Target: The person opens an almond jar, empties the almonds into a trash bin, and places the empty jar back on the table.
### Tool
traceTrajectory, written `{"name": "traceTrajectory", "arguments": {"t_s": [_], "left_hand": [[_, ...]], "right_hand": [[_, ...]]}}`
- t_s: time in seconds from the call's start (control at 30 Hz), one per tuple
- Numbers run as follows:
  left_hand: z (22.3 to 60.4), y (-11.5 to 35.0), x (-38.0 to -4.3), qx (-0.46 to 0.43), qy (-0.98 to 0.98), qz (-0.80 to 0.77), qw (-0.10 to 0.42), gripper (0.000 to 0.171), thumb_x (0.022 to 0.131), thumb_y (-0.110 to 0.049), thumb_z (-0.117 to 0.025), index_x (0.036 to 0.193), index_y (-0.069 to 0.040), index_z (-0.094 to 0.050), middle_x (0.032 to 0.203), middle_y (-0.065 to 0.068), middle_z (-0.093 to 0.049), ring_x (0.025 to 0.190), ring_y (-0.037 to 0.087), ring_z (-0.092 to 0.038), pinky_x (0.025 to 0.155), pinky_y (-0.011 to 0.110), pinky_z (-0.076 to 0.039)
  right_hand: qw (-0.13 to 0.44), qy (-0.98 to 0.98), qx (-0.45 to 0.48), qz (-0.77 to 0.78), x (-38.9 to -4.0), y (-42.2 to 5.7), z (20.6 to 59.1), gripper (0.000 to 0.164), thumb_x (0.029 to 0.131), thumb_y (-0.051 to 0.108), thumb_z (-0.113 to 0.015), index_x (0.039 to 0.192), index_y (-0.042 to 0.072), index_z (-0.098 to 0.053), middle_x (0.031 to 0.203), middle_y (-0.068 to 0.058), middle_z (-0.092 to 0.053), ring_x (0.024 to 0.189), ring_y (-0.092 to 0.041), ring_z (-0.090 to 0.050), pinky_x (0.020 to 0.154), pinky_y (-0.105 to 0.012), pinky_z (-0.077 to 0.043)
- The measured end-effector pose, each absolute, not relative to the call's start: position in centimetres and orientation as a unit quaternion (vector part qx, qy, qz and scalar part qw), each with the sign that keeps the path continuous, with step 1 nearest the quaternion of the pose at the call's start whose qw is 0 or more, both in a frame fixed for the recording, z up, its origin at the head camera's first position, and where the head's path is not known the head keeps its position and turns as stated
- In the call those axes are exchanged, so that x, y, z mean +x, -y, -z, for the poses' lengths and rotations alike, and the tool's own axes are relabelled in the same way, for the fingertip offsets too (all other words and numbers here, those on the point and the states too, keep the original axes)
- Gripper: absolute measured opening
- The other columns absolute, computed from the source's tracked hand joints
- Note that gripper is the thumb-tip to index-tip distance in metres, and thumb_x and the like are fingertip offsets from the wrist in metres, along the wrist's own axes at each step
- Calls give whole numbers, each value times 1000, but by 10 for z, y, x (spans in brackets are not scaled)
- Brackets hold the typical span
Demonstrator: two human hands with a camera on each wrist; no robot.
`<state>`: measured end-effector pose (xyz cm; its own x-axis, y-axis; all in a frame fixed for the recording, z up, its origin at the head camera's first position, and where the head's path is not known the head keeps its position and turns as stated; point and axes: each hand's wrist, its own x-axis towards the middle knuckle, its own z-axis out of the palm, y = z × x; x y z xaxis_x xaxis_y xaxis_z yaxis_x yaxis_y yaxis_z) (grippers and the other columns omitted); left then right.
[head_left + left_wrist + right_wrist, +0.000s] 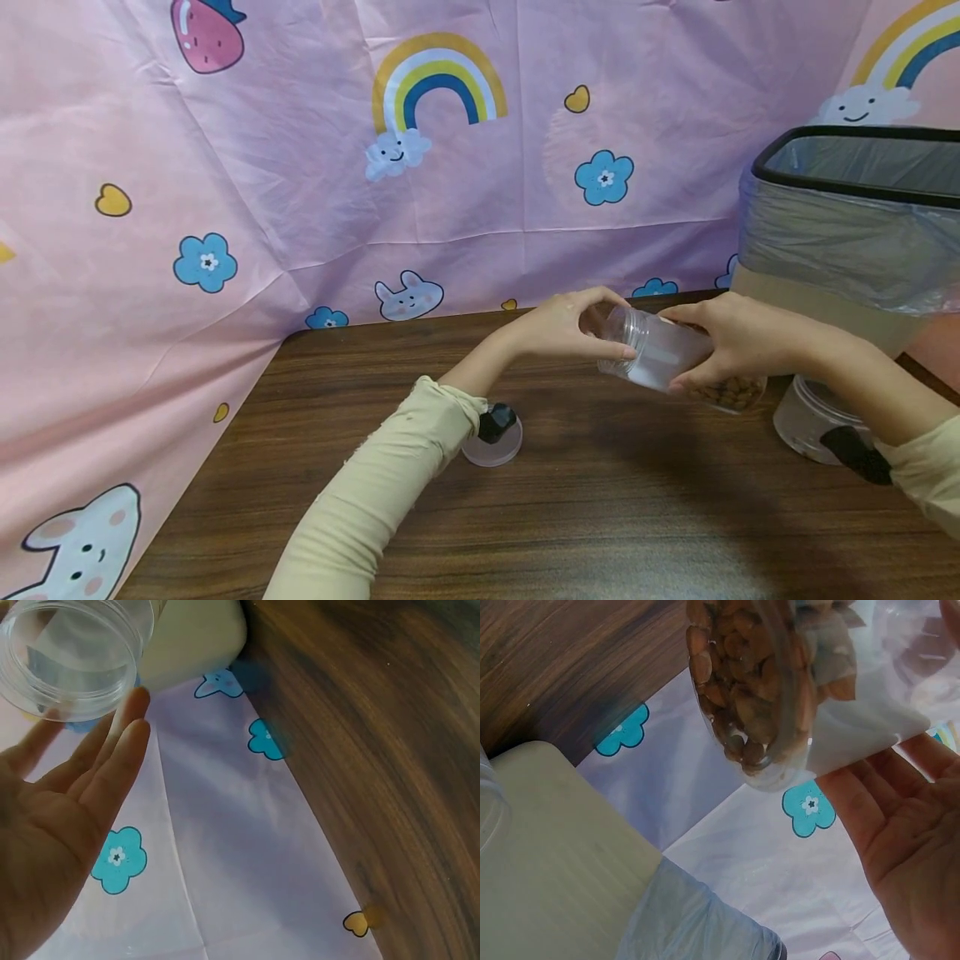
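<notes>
A clear plastic jar (663,354) with a white label is held tilted above the table, its base toward the right and its threaded, uncovered mouth (90,709) toward the left. Brown almonds (746,690) are gathered at the base end. My right hand (753,337) grips the jar's body near the base, thumb and fingers on opposite sides. At the mouth end, my left hand (551,329) holds the jar between thumb and fingers, with the thumb tip at the threaded rim. Below the left wrist, a round clear lid (492,452) lies on the table.
Another clear jar (798,421) stands on the table at the right, partly behind the right wrist. Behind it is a beige bin (825,308) with a translucent bag and black rim. A patterned cloth (465,200) hangs along the back and left of the wooden table (585,517).
</notes>
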<state>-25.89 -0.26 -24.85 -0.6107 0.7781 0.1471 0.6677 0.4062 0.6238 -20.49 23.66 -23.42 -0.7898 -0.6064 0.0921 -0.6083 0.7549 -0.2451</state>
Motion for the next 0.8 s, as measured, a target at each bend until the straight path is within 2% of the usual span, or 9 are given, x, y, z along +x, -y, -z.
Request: {"name": "traceTrajectory", "arguments": {"t_s": [0.1,0.3,0.43,0.57,0.73,0.8], "left_hand": [[249,1,-258,407,-848,-327,96,50,81,-42,-67,120,-16,-51,100,-4,-57,86,7,-58,72,23,-48],[252,0,-258,360,-838,-381,153,49,87,-39,-61,123,-7,-48,92,6,-63,72,14,-66,65,28,-52],[255,3,-259,362,-828,-395,168,49,88,-35,-60,125,-8,-45,101,6,-61,82,13,-64,69,27,-52],[260,10,-261,367,-824,-396,173,53,84,-27,-66,128,-9,-42,112,6,-57,97,13,-59,76,25,-49],[276,16,-264,368,-818,-389,210,61,77,-13,-72,127,-4,-38,109,10,-58,98,13,-60,79,23,-48],[285,16,-265,367,-826,-368,219,63,75,-12,-74,126,-4,-37,110,10,-57,99,13,-60,80,21,-46]], "right_hand": [[6,937,325,-128,-204,-237,235,81,66,58,-73,122,1,-55,94,0,-63,68,-5,-54,56,-26,-45],[12,939,322,-121,-205,-238,235,83,65,59,-73,122,1,-55,96,0,-63,69,-5,-53,56,-27,-45],[15,941,314,-126,-204,-240,235,85,65,58,-73,123,0,-54,96,-1,-63,68,-6,-53,56,-27,-45],[17,945,297,-135,-202,-243,234,86,64,57,-74,125,0,-52,92,0,-63,67,-6,-53,55,-27,-45],[17,945,294,-144,-202,-246,234,84,65,56,-75,126,2,-51,88,3,-62,67,-6,-53,55,-27,-45],[19,944,297,-143,-202,-246,234,82,65,55,-75,125,3,-52,87,4,-62,66,-6,-53,54,-26,-45]]}}
